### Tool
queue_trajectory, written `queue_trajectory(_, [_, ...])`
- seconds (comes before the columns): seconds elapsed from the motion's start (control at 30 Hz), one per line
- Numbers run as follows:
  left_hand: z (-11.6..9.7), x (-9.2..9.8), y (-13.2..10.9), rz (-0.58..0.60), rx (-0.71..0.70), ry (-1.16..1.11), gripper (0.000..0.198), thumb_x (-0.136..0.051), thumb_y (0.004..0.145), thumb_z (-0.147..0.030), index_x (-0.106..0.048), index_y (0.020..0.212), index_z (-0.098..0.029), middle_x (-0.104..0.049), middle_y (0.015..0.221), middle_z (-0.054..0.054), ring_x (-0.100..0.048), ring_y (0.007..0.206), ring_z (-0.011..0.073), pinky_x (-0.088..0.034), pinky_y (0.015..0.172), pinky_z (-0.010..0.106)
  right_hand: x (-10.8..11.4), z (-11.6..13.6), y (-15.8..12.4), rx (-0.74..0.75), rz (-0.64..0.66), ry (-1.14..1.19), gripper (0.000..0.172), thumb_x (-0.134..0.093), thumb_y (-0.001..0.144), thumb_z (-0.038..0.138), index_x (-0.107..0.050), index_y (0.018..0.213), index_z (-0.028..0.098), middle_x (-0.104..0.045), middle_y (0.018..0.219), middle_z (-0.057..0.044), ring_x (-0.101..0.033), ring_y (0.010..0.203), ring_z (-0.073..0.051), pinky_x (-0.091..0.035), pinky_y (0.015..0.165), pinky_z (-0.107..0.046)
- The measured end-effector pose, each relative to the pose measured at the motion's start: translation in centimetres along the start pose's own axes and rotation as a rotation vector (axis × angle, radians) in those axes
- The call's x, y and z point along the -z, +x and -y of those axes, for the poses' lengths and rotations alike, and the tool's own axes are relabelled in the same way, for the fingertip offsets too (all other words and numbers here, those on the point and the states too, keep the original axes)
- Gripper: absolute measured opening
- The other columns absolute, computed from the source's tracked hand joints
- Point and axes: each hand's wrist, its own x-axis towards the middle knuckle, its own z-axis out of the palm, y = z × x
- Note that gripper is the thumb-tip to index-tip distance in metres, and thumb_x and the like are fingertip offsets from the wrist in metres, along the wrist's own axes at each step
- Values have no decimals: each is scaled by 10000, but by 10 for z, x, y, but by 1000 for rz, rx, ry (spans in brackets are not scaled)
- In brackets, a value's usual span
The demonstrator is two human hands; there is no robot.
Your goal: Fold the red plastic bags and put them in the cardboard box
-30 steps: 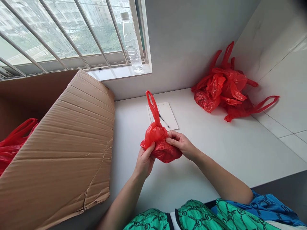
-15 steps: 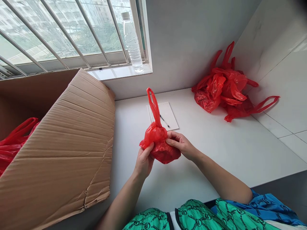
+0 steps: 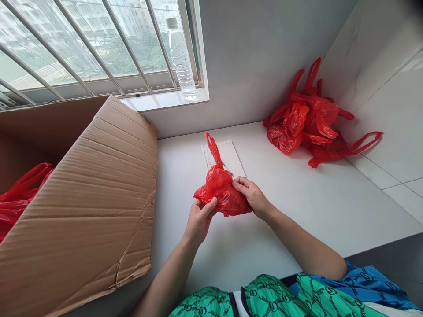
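Note:
Between my hands, above the white tabletop, is a small red plastic bag [image 3: 222,187] with its handles gathered and sticking up at the top. My left hand [image 3: 201,216] grips its lower left side, thumb on the front and fingers underneath. On the right side, my right hand [image 3: 253,197] pinches the film between thumb and fingers. Something dark shows faintly through the bag's lower part, but I cannot make out what it is. Behind the bag lies a white notepad [image 3: 236,154] with a dark pen [image 3: 224,164] on it, partly hidden by the bag.
A cardboard box [image 3: 109,185] with red plastic bags [image 3: 20,196] inside stands at the left. Several red bags [image 3: 307,119] are heaped against the wall at the back right. A clear water bottle [image 3: 183,61] stands on the windowsill by the barred window.
The bag has turned and tipped between my hands, its handles dropping lower. My right hand has shifted slightly on its side; both hands still hold it.

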Motion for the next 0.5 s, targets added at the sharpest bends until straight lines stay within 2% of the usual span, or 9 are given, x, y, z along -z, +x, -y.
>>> queue_trajectory(0.2, [1,2,2,-56,11,-54,184,-725,816,-288,-729,939,-153,-723,961,85,-664,993,254,-554,856,352,1,4,-2,160,-92,-190,321,-592,878,518,-548,754,225,-517,740,13,-461,677,-148,-400,634,-279])
queue_trajectory(0.5, [4,3,3,-65,-9,-49,208,-744,801,-298,-745,953,-155,-728,932,78,-678,950,254,-575,838,367,4,5,-2,222,-105,-242,296,-569,902,495,-567,771,229,-523,740,7,-475,688,-158,-407,643,-292])
